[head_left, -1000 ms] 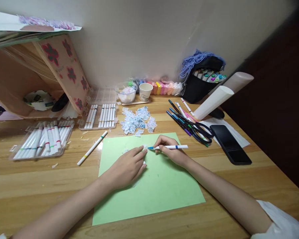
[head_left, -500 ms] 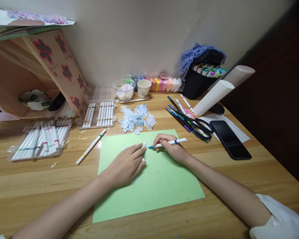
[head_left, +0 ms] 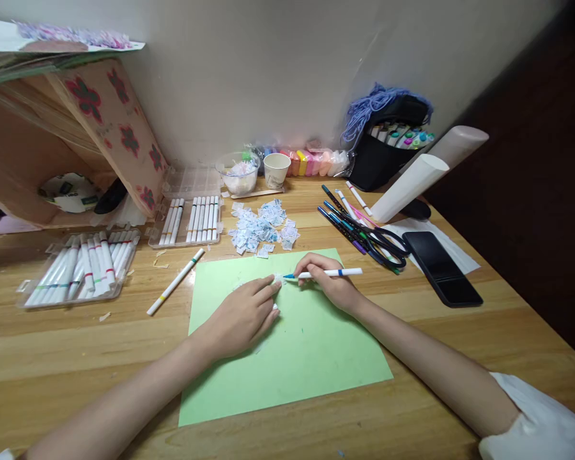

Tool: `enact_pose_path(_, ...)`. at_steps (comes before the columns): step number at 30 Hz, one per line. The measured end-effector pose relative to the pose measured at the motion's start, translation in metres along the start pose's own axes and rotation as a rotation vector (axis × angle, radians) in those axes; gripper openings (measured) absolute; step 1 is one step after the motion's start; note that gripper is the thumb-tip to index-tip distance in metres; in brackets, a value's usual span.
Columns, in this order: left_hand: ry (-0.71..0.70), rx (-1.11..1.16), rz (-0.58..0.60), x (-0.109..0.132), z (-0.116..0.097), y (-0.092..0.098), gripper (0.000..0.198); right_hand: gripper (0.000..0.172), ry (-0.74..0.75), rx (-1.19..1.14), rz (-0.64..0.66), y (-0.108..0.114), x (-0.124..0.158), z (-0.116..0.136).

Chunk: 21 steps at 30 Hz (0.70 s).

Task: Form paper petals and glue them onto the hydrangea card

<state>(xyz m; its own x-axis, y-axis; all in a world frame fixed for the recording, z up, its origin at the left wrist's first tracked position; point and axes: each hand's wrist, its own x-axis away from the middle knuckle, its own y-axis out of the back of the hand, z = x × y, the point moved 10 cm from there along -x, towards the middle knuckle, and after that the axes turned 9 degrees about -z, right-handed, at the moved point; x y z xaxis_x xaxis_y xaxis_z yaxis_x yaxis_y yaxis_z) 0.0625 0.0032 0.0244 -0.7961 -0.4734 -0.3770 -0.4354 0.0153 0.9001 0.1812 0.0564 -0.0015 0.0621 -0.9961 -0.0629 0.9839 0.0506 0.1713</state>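
My right hand (head_left: 323, 279) grips a white marker (head_left: 345, 273) with a blue band, its blue tip pointing left. That tip meets a small white paper scrap (head_left: 278, 278) at the fingertips of my left hand. Palm down, my left hand (head_left: 244, 313) lies with fingers stretched out on a green sheet of paper (head_left: 316, 358). More pale scraps show partly from under it, mostly hidden. Just beyond the sheet lies a pile of blue-and-white paper pieces (head_left: 253, 227).
A loose marker (head_left: 175, 282) lies left of the sheet, near two marker cases (head_left: 117, 291) (head_left: 184, 243). Scissors (head_left: 388, 246) and pens lie to the right, beside a phone (head_left: 441, 268). A paper cup (head_left: 276, 169), a clear bowl (head_left: 242, 182) and a black pen holder (head_left: 378, 160) stand behind.
The marker in my right hand has shifted slightly up and left, bringing its tip onto the scrap. My left hand has stayed in place.
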Motion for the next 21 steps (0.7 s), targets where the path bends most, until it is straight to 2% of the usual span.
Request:
enact_pose_path(2, 0.001, -0.004, 0.007, 0.0, 0.0, -0.001, 0.029, 0.023, -0.019, 0.025, 0.041, -0.005, 0.0, -0.002)
enact_pose_path(5, 0.004, -0.004, 0.008, 0.0, 0.0, -0.001, 0.029, 0.024, -0.014, 0.029, -0.004, -0.001, -0.001, -0.002)
enact_pose_path(15, 0.0, 0.003, 0.001, -0.001, -0.001, 0.0, 0.029, 0.023, 0.08, 0.146, 0.011, -0.003, 0.002, 0.006)
enact_pose_path(19, -0.002, 0.006, 0.008, -0.001, -0.001, 0.0, 0.029, 0.024, 0.221, 0.272, -0.012, -0.003, 0.004, 0.02)
enact_pose_path(21, -0.002, 0.008, 0.009, -0.001, -0.001, 0.0, 0.028, 0.024, 0.3, 0.316, 0.03, -0.009, 0.007, 0.026)
